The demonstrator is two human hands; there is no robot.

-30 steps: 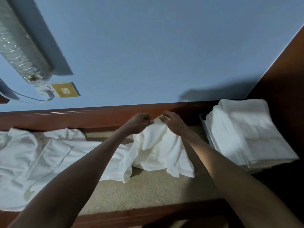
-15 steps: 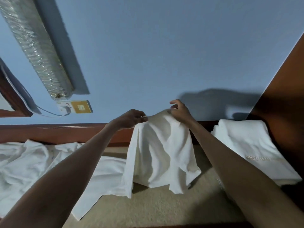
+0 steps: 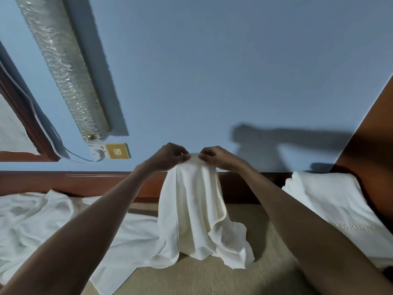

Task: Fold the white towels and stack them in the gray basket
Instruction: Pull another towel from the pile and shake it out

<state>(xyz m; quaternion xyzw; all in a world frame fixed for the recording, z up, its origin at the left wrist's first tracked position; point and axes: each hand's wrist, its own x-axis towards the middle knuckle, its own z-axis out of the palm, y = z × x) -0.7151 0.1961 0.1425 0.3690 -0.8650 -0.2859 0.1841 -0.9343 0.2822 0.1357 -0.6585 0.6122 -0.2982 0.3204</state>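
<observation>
A white towel (image 3: pixel 191 211) hangs from both my hands above the beige surface, its lower edge draped on that surface. My left hand (image 3: pixel 168 156) and my right hand (image 3: pixel 214 156) pinch its top edge close together, almost touching. To the left lies a heap of crumpled white towels (image 3: pixel 36 222). At the right sits a stack of folded white towels (image 3: pixel 331 203); the gray basket under it is hidden.
A dark wooden rail (image 3: pixel 63 182) runs along the back of the beige surface (image 3: pixel 202 277). A foil-wrapped duct (image 3: pixel 61 62) and a wall socket (image 3: pixel 110 151) with a white cable are on the blue wall. Brown wooden panelling (image 3: pixel 372 135) stands at the right.
My hands have come closer together on the towel's top edge. The towel now hangs narrower and longer. The view has tilted up, hiding the basket's edge.
</observation>
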